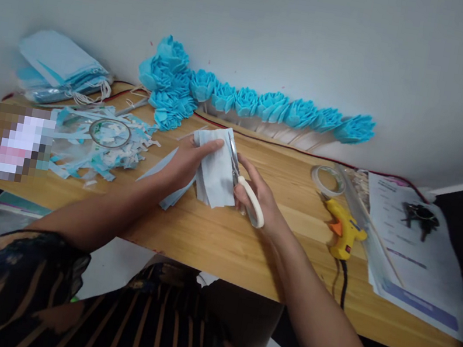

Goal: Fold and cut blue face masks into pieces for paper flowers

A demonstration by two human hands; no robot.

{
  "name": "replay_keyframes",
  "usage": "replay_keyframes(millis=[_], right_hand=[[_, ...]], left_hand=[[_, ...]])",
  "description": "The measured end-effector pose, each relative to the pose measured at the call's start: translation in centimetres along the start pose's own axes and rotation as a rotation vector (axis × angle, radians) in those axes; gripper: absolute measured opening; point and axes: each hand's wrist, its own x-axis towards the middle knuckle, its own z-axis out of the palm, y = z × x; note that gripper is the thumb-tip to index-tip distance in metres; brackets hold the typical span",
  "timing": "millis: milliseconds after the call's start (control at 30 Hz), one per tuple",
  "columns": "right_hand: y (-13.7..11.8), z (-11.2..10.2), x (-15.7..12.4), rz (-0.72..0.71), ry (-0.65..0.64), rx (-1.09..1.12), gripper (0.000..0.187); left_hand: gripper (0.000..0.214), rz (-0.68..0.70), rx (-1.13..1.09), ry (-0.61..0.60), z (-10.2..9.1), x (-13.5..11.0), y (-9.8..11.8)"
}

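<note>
My left hand (189, 157) pinches a stack of pale blue face-mask fabric (217, 176), thumb on top, and holds it up over the table. In my right hand (257, 192) are scissors (253, 204) with cream handles. Their metal blades lie along the right edge of the fabric, pointing away from me. More light blue fabric pieces (174, 195) lie on the wood just under and left of my left hand. Whether the blades are cutting through the fabric at this instant is hard to make out.
Blue handmade flowers (246, 102) on sticks line the wall. Left are scraps (83, 157) with a tape roll (109, 133) and a stack of masks (63, 65). Right are a yellow glue gun (344, 231), another tape roll (328, 181), papers (415, 269) and keys (422, 217).
</note>
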Motion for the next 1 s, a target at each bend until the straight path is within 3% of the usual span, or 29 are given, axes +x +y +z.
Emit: replay_keyframes(millis=[200, 533, 1000], right_hand=[[-0.02, 0.03, -0.03, -0.021, 0.002, 0.013, 0.093], [0.63, -0.12, 0.44, 0.019, -0.016, 0.027, 0.107], [0.85, -0.24, 0.37, -0.023, 0.002, 0.035, 0.099]], left_hand=[[0.038, -0.012, 0.022, -0.026, 0.01, -0.15, -0.09], [0.039, 0.021, -0.033, 0.0, 0.06, -0.02, 0.37], [0.035, -0.077, 0.034, -0.124, 0.23, -0.53, -0.16]])
